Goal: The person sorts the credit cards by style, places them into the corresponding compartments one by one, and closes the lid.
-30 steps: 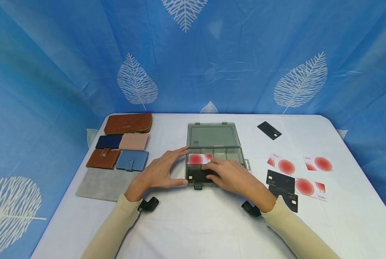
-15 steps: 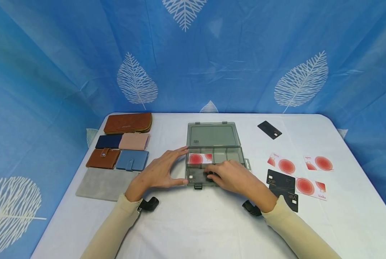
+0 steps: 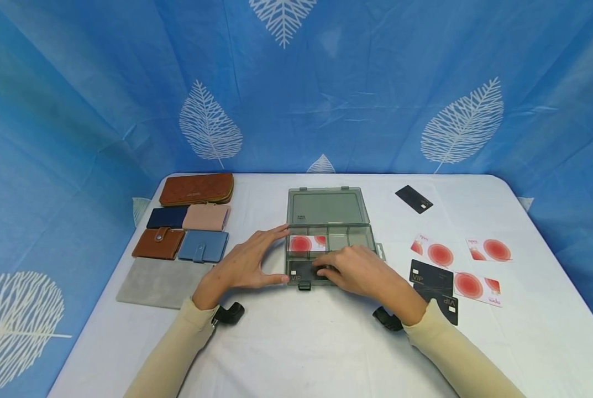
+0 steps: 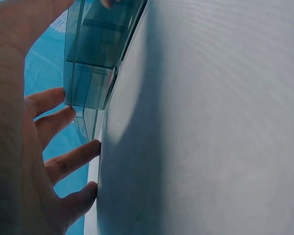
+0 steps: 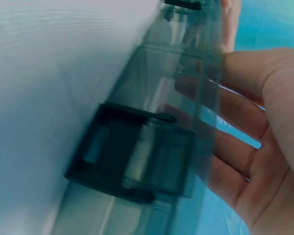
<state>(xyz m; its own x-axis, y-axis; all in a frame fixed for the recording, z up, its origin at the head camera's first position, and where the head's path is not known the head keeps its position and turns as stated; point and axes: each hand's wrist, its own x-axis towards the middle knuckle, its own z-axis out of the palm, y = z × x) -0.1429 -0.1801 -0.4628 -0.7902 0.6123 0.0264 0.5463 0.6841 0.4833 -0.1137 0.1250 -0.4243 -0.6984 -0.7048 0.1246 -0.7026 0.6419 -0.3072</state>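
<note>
A translucent grey box (image 3: pixel 363 239) stands open mid-table, its lid (image 3: pixel 324 207) laid back. A white card with a red circle (image 3: pixel 305 243) lies in its rear left compartment, and a black VIP card (image 3: pixel 301 271) lies in the front one. My left hand (image 3: pixel 263 257) rests with straight fingers against the box's left wall; the left wrist view shows those fingers (image 4: pixel 63 122) beside the box (image 4: pixel 95 68). My right hand (image 3: pixel 348 268) reaches into the front compartment, fingertips on the black card. In the right wrist view its fingers (image 5: pixel 235 147) show through the wall behind the latch (image 5: pixel 137 161).
Several wallets lie at the left: long brown (image 3: pixel 197 189), navy (image 3: pixel 167 217), pink (image 3: pixel 206 217), brown snap (image 3: pixel 158 243), blue (image 3: pixel 203 246), plus a grey pouch (image 3: pixel 159 283). Right of the box lie red-circle cards (image 3: pixel 433 253) and black cards (image 3: pixel 430 275), one black card (image 3: pixel 413 199) farther back.
My right hand has pushed the black VIP card down into the front compartment, and its fingers have drawn slightly toward me. The left hand has stayed put.
</note>
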